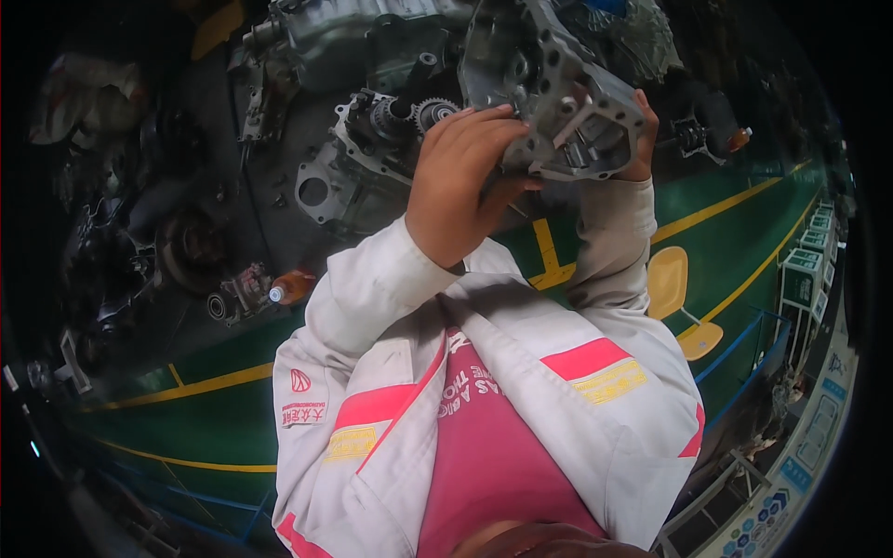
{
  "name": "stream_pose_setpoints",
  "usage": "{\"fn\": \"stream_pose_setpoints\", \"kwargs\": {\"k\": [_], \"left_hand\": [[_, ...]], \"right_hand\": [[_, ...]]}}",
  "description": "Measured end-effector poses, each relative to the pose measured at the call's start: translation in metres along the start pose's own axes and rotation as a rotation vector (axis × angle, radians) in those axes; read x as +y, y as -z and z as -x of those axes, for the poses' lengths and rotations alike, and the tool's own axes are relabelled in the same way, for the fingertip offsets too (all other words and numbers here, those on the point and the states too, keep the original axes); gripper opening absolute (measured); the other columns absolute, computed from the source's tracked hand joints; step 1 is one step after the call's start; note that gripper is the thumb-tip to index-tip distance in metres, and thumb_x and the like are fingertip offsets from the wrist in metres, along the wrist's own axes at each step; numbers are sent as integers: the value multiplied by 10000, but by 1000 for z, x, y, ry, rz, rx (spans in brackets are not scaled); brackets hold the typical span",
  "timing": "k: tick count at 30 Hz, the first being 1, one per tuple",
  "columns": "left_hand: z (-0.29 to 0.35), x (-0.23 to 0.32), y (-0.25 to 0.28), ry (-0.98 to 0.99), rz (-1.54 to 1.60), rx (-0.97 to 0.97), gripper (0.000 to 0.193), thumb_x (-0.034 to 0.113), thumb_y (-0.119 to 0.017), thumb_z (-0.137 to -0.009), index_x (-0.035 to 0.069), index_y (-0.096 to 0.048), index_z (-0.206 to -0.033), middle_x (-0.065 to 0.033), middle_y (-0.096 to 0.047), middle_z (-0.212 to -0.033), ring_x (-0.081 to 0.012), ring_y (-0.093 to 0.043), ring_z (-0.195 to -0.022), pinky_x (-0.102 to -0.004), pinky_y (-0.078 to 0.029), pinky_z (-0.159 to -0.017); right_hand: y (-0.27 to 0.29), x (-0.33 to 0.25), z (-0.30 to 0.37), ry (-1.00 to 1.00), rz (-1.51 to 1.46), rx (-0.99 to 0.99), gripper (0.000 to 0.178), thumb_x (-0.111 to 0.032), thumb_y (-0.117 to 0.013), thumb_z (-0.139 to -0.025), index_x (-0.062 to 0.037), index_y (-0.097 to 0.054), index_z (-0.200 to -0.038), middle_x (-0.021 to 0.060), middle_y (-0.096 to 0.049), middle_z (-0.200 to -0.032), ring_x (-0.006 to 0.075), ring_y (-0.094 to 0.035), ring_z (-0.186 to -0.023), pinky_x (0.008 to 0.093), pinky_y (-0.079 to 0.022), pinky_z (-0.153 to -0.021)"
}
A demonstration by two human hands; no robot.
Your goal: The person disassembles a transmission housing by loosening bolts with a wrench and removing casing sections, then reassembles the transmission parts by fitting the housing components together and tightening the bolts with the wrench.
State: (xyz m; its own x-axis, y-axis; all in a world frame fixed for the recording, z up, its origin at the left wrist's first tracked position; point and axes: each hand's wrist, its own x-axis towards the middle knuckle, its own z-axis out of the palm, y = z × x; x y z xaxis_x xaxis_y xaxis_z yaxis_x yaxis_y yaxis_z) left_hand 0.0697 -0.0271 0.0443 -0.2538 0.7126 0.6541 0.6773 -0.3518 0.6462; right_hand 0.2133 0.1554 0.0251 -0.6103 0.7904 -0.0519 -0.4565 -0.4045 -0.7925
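I hold a grey cast-metal gearbox housing [603,88] up in front of me, tilted, with its bolt-holed flange and open cavity showing. My left hand [465,172] lies against its near left side, fingers bent over the edge. Gripping the right side is my right hand [644,139]; its fingers are partly hidden behind the casting. Just left of the housing, on the dark work surface, sits another open gearbox casing [349,191] with a round hole. A toothed gear [434,113] and a shaft stand in that casing.
A large metal transmission unit [358,42] lies at the back. On the left are several dark mechanical parts and an orange bottle [291,286] beside a small metal assembly [242,296]. A yellow chair [672,288] stands on the green floor to the right, with yellow floor lines around.
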Motion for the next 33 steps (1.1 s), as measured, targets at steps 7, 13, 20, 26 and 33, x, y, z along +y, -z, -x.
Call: {"fn": "stream_pose_setpoints", "kwargs": {"k": [7, 13, 20, 26, 33], "left_hand": [[20, 8, -11, 364, 729, 13, 206, 82, -646, -856, 9, -573, -1033, -77, -648, -903, -128, -626, -835, -213, -470, -687], [24, 8, -10, 520, 1047, 178, 406, 406, -550, -915, 36, -562, -1081, -32, -639, -915, -109, -599, -824, -233, -473, -741], [38, 6, -12, 630, 1125, 171, 358, 390, -526, -934, 57, -567, -1059, -2, -611, -885, -76, -550, -793, -229, -440, -754], [51, 11, 6, 695, 906, 173, 355, 287, -547, -939, 9, -524, -1159, -59, -601, -1019, -133, -550, -919, -258, -439, -821], [153, -42, 74, 1014, 720, 194, 277, 173, -512, -940, 9, -553, -1160, -84, -621, -1077, -154, -574, -1011, -274, -425, -889]], "right_hand": [[22, 5, 42, 113, 545, -55, 670, -636, -534, -786, -55, -542, -1120, 88, -601, -866, 191, -603, -777, 273, -511, -680], [8, 17, 75, 469, 833, -87, 791, -570, -714, -691, -69, -433, -1234, 110, -533, -1088, 221, -570, -963, 290, -504, -777], [18, 21, 56, 721, 808, -180, 884, -527, -813, -616, 7, -447, -1219, 131, -582, -1069, 230, -600, -954, 294, -511, -785], [18, -10, 7, 786, 732, -203, 714, -404, -741, -730, 62, -460, -1193, 159, -595, -1038, 248, -600, -926, 327, -501, -780], [-21, -21, -43, 846, 836, -171, 401, -179, -706, -807, -3, -559, -1136, 144, -651, -993, 243, -638, -895, 358, -540, -766]]}}
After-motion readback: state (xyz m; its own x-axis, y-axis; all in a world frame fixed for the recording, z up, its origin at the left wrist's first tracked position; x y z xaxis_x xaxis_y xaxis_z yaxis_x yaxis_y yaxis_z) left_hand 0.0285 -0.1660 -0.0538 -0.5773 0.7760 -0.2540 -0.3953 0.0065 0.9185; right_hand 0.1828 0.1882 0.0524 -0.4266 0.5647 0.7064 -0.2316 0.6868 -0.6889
